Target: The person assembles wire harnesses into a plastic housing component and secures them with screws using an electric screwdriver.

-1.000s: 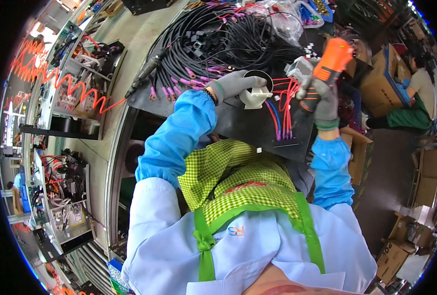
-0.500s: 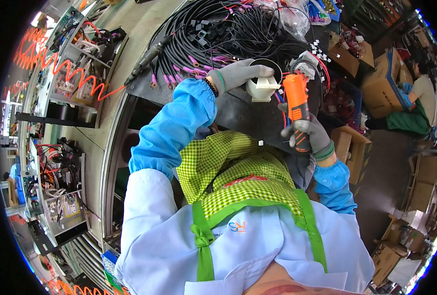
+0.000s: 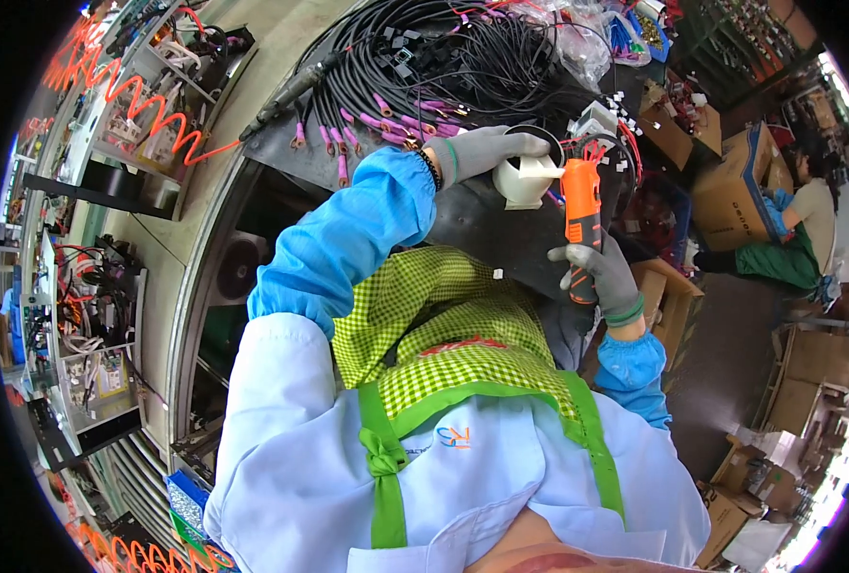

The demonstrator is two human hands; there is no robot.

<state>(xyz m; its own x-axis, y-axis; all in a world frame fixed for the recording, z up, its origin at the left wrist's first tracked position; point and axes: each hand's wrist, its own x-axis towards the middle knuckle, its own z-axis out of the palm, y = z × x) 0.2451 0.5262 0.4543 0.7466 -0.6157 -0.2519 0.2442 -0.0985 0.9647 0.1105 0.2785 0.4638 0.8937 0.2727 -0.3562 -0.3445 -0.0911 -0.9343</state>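
My left hand (image 3: pixel 489 153), in a grey glove, grips the upper side of a cream-white round housing (image 3: pixel 520 189). A dark ring-shaped rim shows behind its fingers. My right hand (image 3: pixel 611 279), gloved too, is wrapped round the black lower grip of an orange and black handheld power tool (image 3: pixel 582 196). The tool stands almost upright, its head beside the housing. A pale bar-like piece spans from the housing to the tool's head; I cannot tell which of them it belongs to. Red wires show behind the tool's head.
Black cables (image 3: pixel 377 86) with purple sleeved ends heap on the dark bench mat (image 3: pixel 463 234). Plastic bags (image 3: pixel 577 48) lie behind. An orange coiled hose (image 3: pixel 148 110) hangs at left. Cardboard boxes (image 3: pixel 730 196) and a seated co-worker (image 3: pixel 806 215) are at right.
The tool has become more upright and turned, its head now close to the housing's right side. The housing has tilted and shifted slightly right with my left hand.
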